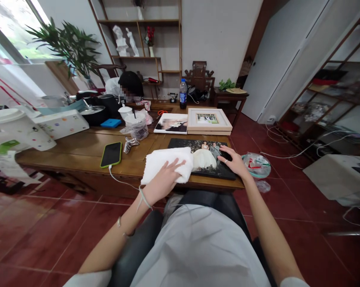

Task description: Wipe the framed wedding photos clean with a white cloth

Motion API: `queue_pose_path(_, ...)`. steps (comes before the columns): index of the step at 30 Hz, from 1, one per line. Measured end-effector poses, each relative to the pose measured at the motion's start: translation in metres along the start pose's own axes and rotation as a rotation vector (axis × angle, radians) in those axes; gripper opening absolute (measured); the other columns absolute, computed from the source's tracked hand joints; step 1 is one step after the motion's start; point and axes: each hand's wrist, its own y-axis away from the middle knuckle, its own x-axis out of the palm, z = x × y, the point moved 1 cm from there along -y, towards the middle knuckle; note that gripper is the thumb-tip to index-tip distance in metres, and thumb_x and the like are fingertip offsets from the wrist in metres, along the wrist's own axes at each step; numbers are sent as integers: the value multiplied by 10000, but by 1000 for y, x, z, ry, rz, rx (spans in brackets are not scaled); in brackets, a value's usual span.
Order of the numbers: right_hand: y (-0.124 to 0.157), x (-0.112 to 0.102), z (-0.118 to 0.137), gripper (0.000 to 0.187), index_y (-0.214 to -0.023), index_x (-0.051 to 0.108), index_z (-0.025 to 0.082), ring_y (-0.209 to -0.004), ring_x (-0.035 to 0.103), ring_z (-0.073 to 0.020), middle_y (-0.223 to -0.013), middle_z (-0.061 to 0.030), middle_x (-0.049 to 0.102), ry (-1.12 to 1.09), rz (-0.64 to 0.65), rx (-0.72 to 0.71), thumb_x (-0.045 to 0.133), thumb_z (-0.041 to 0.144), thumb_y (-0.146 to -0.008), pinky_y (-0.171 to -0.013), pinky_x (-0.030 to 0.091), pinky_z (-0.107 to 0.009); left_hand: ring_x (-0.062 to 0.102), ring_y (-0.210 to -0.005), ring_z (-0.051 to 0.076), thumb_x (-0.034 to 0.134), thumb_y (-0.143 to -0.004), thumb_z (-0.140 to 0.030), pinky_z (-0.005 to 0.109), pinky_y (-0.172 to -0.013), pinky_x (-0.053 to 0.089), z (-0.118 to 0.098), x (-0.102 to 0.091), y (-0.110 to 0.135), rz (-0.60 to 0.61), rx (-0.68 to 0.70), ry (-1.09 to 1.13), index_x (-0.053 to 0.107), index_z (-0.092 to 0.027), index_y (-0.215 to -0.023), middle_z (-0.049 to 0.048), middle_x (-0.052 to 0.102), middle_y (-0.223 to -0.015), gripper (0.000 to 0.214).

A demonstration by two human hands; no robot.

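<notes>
A folded white towel [156, 161] lies at the front edge of the wooden table, partly over the left end of a dark wedding photo panel [204, 157]. My left hand [166, 177] rests flat on the towel with its fingers stretched out. On the panel's right side, my right hand [232, 159] touches the surface, fingers apart and a ring on one of them. The panel lies flat and shows a wide white dress against a dark background. Its left end is hidden under the towel.
Behind the panel lie a white photo print [171, 123] and a pale framed picture [210, 118]. Left of the towel is a phone [111, 154] on a cable. A bagged cup [136, 126] and a bottle [182, 93] stand farther back. A person [130, 85] sits across the table.
</notes>
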Motion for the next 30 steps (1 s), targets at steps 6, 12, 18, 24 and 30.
queue_pose_path(6,1,-1,1,392,-1140,639,245,-1268,456,-245,-1319,-86,553,-30,8,-12,636,415,-787,-1090,314,-485,268,-1387,260,458,-795,-87,507,-1101,260,53,6,-77,-23,46,12,668,-169,-985,73,381,-1465,295)
queue_pose_path(12,1,-1,3,391,-1148,635,246,-1266,458,-241,-1319,-86,553,-31,8,-3,637,400,-789,-1086,320,-483,272,-1381,285,463,-834,-143,506,-1103,251,74,19,-115,-133,-16,-55,637,-160,-1096,88,357,-1477,315)
queue_pose_path(18,1,0,2,383,-1140,644,239,-1265,459,-250,-1323,-91,549,-8,-9,-3,628,401,-794,-1086,322,-481,262,-1384,302,449,-834,-104,522,-1082,288,47,16,-80,-70,48,-77,640,-139,-1076,111,360,-1473,311)
queue_pose_path(24,-1,1,-2,386,-1156,635,245,-1276,443,-255,-1340,-85,533,38,-4,-33,625,383,-795,-1077,328,-492,223,-1396,320,524,-778,-75,528,-1094,261,-12,7,-21,-21,155,-105,693,-167,-900,85,314,-1499,227)
queue_pose_path(30,-9,7,-4,413,-1175,630,210,-1286,432,-267,-1350,-114,520,47,24,-54,623,376,-796,-1084,321,-483,247,-1394,281,497,-806,-93,492,-1098,283,-9,-2,-27,5,192,-38,680,-181,-953,62,322,-1497,251)
